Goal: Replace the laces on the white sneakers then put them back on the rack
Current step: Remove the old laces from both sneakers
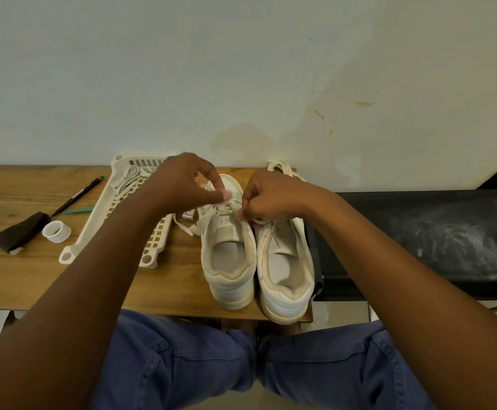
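We are working on the left sneaker (228,250), which is standing heel toward us near the front edge of the wooden table (13,270), touching the right sneaker (284,261) beside it. Our left hand (182,182) is reaching over the eyelets with its thumb and forefinger pinched together on the lace (189,227), and our right hand (266,196) is curling its fingers round the other stretch of the same lace just across the tongue. One loose end is trailing off to the left onto the table, so we are judging the lacing of this shoe as partly done, somewhere in the upper eyelets, though our hands are hiding exactly how many rows are threaded. The right sneaker is showing no lace over its tongue that we can see; another bundle of laces (281,168) is lying behind its toe. More laces (128,179) are sitting in the pale plastic rack (72,253) lying flat to the left, partly under our left forearm. So we are still facing most of the job: finishing this shoe, lacing the other, then returning both to the rack. Farther left, a pen (77,196), a white ring (57,231) and a dark cloth (19,233) are lying on the table, and a black bench (418,232) is standing to the right.
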A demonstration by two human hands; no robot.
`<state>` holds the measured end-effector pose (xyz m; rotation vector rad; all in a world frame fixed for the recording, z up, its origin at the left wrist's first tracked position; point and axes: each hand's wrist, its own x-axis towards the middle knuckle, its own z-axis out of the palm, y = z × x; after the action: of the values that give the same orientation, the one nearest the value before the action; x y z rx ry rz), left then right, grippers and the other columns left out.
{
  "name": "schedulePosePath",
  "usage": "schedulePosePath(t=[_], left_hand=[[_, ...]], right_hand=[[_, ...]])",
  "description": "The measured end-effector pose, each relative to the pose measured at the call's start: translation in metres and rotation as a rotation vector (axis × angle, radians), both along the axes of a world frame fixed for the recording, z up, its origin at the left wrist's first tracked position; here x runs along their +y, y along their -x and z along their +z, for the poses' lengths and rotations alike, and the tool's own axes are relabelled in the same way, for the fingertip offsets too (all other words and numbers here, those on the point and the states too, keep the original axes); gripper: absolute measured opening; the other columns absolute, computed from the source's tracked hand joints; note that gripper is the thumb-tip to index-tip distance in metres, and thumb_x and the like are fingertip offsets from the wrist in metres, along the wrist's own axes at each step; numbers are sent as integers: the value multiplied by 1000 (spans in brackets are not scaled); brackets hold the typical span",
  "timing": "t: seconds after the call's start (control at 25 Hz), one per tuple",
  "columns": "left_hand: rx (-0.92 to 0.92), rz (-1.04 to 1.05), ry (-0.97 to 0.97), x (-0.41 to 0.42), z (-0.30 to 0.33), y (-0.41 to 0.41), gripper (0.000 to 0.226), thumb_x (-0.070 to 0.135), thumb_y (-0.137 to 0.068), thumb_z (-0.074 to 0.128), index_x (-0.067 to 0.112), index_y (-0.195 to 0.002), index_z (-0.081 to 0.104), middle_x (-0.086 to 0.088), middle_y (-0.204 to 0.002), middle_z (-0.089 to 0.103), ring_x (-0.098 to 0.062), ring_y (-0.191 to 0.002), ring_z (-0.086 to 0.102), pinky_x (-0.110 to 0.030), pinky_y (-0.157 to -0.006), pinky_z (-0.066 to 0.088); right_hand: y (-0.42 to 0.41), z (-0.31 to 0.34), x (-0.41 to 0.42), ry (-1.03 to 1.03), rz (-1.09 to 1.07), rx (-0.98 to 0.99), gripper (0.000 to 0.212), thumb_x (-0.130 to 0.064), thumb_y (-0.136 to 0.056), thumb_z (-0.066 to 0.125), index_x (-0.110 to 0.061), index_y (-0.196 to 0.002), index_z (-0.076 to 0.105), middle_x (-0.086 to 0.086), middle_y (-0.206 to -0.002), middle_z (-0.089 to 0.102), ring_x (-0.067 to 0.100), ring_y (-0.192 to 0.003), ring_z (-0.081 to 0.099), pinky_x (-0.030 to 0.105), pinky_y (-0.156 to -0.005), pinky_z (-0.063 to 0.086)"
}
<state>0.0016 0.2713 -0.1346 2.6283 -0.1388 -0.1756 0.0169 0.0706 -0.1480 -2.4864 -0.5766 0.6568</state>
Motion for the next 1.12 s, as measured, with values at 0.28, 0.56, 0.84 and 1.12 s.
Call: schedulePosePath(t=[0.28, 0.56, 0.84, 1.12], left_hand=[[119, -62, -164, -12, -6, -2, 17, 43, -76, 86, 34, -73, 71, 15, -85, 67, -16, -88, 65, -43, -86, 55], [-45, 370, -210, 20, 2, -2, 14, 22, -74, 72, 32, -84, 71, 7, -96, 68, -28, -99, 61, -54, -94, 52], [139, -58, -162, -14, -4, 0, 15, 50, -71, 87, 39, -75, 77, 19, -99, 68, -14, -105, 63, -55, -98, 50], [-29, 401, -321, 15, 1, -4, 5, 30, -73, 75, 26, -74, 71, 4, -83, 71, -27, -90, 64, -58, -96, 50]], right_hand=[[3, 4, -1, -35, -27, -60, 16, -31, -85, 80, -16, -80, 81, 0, -76, 77, 18, -77, 72, 42, -80, 61], [3, 6, -3, -54, -40, -18, 18, -30, -84, 84, -15, -79, 78, -5, -72, 77, 10, -76, 74, 43, -86, 63], [2, 7, -3, -61, -46, -20, 20, -29, -82, 86, -11, -80, 77, 1, -76, 76, 17, -76, 73, 45, -84, 63], [1, 5, -5, -82, -42, 13, 22, -28, -85, 85, -8, -81, 76, 1, -77, 77, 19, -81, 75, 44, -87, 62]])
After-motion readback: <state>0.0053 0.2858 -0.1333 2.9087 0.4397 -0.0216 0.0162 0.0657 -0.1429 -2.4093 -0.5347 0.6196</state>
